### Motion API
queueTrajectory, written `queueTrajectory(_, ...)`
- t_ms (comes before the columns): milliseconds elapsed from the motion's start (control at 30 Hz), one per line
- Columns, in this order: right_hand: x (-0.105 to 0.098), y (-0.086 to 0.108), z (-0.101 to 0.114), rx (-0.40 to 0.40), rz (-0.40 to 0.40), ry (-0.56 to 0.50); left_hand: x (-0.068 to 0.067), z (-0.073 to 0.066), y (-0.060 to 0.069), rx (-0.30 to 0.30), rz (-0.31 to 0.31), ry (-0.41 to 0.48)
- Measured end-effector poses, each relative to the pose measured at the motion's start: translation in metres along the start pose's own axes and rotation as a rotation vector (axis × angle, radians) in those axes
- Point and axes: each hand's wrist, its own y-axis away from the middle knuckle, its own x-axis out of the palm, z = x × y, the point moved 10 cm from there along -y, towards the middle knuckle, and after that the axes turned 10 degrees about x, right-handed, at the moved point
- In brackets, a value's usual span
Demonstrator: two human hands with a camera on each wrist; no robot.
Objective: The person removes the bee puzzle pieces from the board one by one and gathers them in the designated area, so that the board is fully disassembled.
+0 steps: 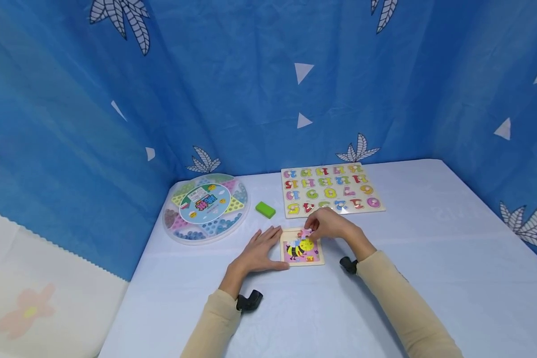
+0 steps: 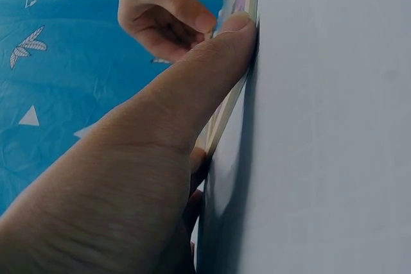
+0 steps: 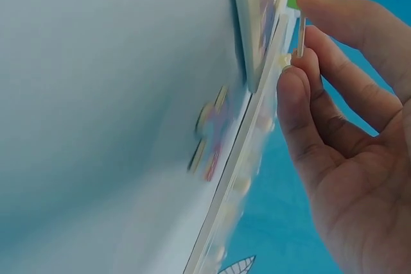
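The small wooden bee puzzle lies flat on the table. My left hand rests at its left side, fingers extended, thumb along the bottom edge. In the left wrist view, the thumb of my left hand touches the puzzle's edge. Over the upper right of the puzzle, my right hand pinches a small piece. That thin piece appears edge-on between the thumb and fingers of my right hand. A loose piece lies on the table in the right wrist view.
A number puzzle board lies behind my right hand. At the back left is a round game box with beads under a clear cover. Between them sits a green block. Blue curtain hangs along the table's back edge.
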Motion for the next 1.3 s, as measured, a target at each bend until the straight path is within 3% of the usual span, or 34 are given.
queueTrajectory(800, -0.028, 0.021, -0.047, 0.065, -0.075, -0.007, 0.001, 0.001, 0.001, -0.001, -0.003, 0.05)
queueTrajectory(1300, -0.035, 0.028, -0.078, 0.108, -0.075, 0.008, 0.002, 0.001, -0.001, -0.02, 0.009, 0.044)
